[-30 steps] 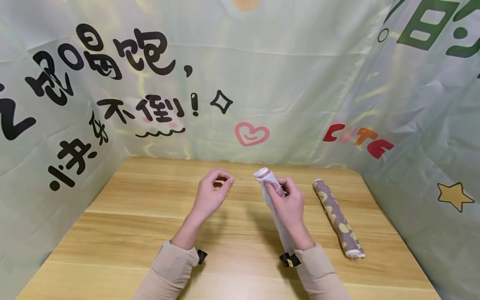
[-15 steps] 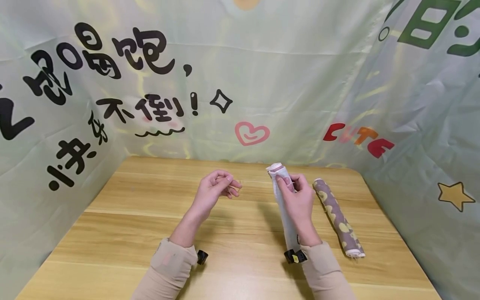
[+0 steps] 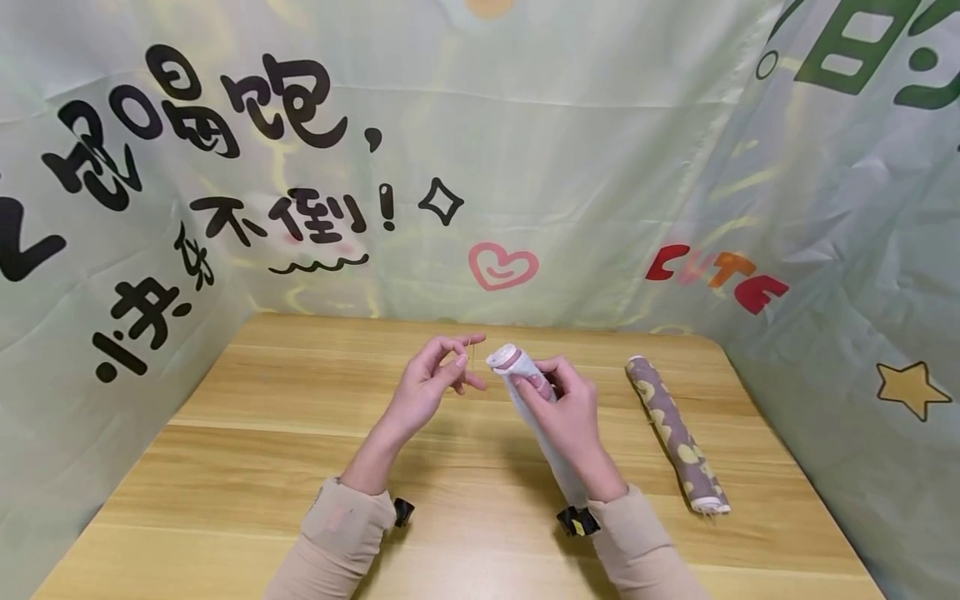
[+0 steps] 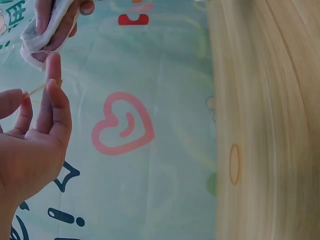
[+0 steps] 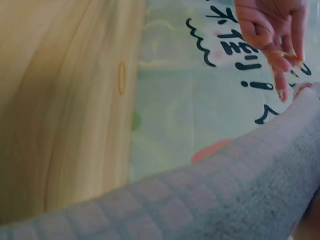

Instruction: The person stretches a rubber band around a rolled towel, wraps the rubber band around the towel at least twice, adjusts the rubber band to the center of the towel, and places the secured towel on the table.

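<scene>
My left hand [image 3: 422, 387] pinches a thin yellow rubber band [image 4: 37, 90] between thumb and a finger, with its other side looped on spread fingers. To its right, my right hand [image 3: 573, 417] grips a rolled cloth [image 3: 553, 454] near its upper end, thumb on top. This roll is pale outside with a pinkish pattern, and it slants up toward the left fingertips. In the right wrist view the same roll crosses close to the camera, showing a faint pink grid. The rubber band and the roll's end are close together; whether they touch in the head view I cannot tell.
A second rolled cloth [image 3: 678, 437], purple with yellow spots, lies on the wooden table [image 3: 247, 467] at the right. Another rubber band [image 4: 235, 164] lies on the table near its back edge. Printed fabric [image 3: 585, 183] hangs behind and at both sides.
My left fingers have spread, stretching the rubber band. My right hand moved right with the rolled cloth, then back left, bringing its upper end near the left fingertips.
</scene>
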`<state>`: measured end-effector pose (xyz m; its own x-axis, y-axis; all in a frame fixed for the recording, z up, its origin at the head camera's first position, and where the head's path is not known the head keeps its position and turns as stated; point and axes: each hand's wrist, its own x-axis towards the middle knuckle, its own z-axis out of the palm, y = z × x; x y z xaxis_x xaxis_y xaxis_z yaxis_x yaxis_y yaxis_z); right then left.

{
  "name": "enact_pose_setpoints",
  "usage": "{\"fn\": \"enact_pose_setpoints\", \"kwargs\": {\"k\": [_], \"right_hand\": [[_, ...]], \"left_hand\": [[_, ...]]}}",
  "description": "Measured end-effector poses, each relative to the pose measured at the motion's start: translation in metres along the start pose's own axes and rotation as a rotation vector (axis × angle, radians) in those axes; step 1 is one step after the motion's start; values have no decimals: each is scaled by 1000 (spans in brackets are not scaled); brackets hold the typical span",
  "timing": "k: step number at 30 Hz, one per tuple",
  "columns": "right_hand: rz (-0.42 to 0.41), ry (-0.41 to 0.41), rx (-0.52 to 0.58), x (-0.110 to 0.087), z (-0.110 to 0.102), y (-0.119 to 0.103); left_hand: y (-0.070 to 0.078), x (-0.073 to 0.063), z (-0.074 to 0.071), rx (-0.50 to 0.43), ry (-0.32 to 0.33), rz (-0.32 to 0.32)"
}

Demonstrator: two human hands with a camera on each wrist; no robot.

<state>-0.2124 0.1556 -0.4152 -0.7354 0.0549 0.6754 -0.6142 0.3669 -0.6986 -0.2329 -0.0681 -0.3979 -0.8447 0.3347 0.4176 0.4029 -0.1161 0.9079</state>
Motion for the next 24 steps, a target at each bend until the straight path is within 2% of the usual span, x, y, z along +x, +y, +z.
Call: {"fn": "enact_pose_setpoints", "kwargs": {"k": [5, 11, 15, 19, 24], "right_hand": [[-39, -35, -31, -2, 4, -3], [-106, -40, -30, -3, 7, -2], [-140, -46, -21, -4, 10, -1], [-143, -87, -12, -5, 11, -2], [-180, -121, -50, -4, 10, -1]], "left_hand": [[1, -1, 1, 15, -48, 35], [2, -2, 4, -1, -135, 52], [1, -3, 7, -19, -145, 63], [-2, -3, 8, -5, -150, 72], [-4, -4, 12, 11, -174, 62]]}}
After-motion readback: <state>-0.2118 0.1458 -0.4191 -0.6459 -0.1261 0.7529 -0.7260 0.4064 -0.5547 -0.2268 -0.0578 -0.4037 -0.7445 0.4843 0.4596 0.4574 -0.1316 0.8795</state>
